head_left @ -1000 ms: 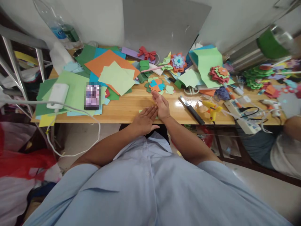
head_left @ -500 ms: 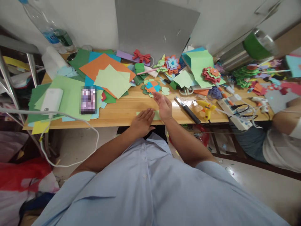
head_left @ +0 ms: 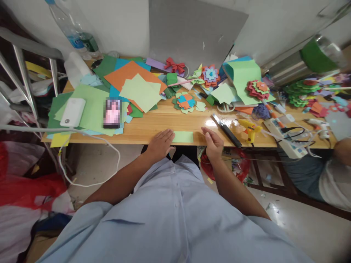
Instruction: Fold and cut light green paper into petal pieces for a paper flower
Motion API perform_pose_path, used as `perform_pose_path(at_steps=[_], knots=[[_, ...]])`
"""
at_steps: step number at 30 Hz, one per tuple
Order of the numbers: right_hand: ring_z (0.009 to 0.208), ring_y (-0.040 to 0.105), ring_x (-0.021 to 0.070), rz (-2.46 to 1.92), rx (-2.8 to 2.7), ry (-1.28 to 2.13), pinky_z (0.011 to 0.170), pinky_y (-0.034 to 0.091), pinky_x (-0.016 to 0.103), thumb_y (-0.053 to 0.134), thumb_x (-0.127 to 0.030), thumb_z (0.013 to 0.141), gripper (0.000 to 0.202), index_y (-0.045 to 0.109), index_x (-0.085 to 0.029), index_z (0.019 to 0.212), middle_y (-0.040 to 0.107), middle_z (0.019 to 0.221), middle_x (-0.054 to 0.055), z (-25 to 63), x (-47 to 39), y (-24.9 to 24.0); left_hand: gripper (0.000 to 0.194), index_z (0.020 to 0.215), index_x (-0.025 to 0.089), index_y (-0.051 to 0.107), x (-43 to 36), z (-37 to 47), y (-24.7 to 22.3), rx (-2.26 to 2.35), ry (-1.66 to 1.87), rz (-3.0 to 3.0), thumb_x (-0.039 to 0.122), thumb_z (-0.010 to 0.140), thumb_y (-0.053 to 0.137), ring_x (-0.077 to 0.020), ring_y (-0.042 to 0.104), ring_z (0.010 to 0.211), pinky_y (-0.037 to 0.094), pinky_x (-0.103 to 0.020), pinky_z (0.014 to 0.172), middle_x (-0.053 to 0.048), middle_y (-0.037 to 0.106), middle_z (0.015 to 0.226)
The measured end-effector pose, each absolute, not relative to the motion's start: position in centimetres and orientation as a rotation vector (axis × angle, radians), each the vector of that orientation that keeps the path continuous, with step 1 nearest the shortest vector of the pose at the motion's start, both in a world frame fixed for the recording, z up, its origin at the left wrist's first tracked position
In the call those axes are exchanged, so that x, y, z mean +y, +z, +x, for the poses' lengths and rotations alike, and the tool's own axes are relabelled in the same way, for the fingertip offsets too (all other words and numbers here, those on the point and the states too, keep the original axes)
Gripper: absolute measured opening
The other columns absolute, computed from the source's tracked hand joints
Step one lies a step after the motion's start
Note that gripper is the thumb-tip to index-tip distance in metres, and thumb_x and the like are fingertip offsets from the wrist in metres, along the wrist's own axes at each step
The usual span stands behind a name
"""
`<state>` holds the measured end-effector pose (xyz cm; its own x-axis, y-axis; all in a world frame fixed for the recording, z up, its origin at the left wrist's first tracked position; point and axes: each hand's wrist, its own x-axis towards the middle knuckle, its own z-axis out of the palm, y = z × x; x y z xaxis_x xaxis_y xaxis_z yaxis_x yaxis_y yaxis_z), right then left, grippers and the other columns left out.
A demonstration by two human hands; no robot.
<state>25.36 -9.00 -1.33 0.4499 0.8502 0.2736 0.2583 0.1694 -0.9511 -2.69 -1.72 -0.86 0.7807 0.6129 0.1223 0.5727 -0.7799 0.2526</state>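
Wooden tabletop [head_left: 137, 129]: pale-green paper strip [head_left: 184, 137] seemingly cut, not yet shaped, between flattened, released left hand [head_left: 161, 143] and half-curled right hand [head_left: 214, 145], grip unclear.

Wears lt. blue shirt [head_left: 153, 237] w/ short slvs [head_left: 94, 213], small btns [head_left: 176, 205] down placket [head_left: 180, 224]. Has slit-like pocket edge [head_left: 123, 221] L of placket, blk bottoms [head_left: 189, 151] below it.

The left hand [head_left: 160, 145] lies palm down at the near edge of the bench [head_left: 142, 128], fingers [head_left: 168, 134] straight and close together. Well apart, the right hand [head_left: 214, 147] stands on its side by that edge, fingers partly curled.
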Motion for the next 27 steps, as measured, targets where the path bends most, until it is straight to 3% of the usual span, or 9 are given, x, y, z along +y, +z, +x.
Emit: perform_pose_path(at_steps=[5,11,17,24,27], knots=[[0.121,0.073,0.0284,-1.404,-1.104,0.562,0.114,0.054,0.056,0.063,-0.047,0.101,0.035,0.079,-0.023,0.122,0.079,0.125,0.011,25.2,-8.6,-1.7,0.043,0.147,0.011,0.061,-1.3,-2.6,-1.3,0.957,0.373,2.700,0.030,0.110,0.048,-0.0269,0.049,0.153,0.039,-0.047,0.128,-0.018,0.059,0.156],[0.117,0.075,0.0282,-1.417,-1.091,0.573,0.113,0.055,0.056,0.066,-0.050,0.100,0.035,0.079,-0.024,0.119,0.080,0.121,0.010,25.3,-8.6,-1.6,0.047,0.148,0.016,0.061,-1.3,-3.3,-0.9,0.895,0.348,2.681,0.032,0.104,0.063,-0.0303,0.046,0.155,0.041,-0.052,0.126,-0.016,0.055,0.160],[0.113,0.076,0.0276,-1.427,-1.113,0.544,0.109,0.057,0.053,0.065,-0.048,0.100,0.033,0.080,-0.023,0.116,0.082,0.116,0.010,25.2,-8.6,-1.6,0.036,0.134,0.017,0.072,-1.1,-3.3,-1.3,0.900,0.477,2.635,0.029,0.109,0.048,-0.0271,0.058,0.145,0.048,-0.049,0.121,-0.013,0.068,0.147],[0.112,0.076,0.0265,-1.474,-1.198,0.524,0.106,0.059,0.049,0.063,-0.048,0.101,0.034,0.079,-0.024,0.118,0.082,0.117,0.009,25.1,-8.9,-0.9,0.042,0.141,0.023,0.065,0.6,-6.2,0.6,1.359,0.772,2.392,0.036,0.113,0.038,-0.0254,0.071,0.127,0.057,-0.048,0.110,-0.006,0.074,0.139],[0.121,0.073,0.0267,-1.473,-1.424,0.494,0.111,0.057,0.050,0.062,-0.046,0.102,0.036,0.076,-0.025,0.127,0.078,0.127,0.011,24.8,-9.1,-0.3,0.044,0.142,0.022,0.064,1.6,-8.8,0.9,1.445,0.841,2.388,0.034,0.113,0.033,-0.0272,0.064,0.137,0.051,-0.054,0.118,-0.007,0.069,0.147]])
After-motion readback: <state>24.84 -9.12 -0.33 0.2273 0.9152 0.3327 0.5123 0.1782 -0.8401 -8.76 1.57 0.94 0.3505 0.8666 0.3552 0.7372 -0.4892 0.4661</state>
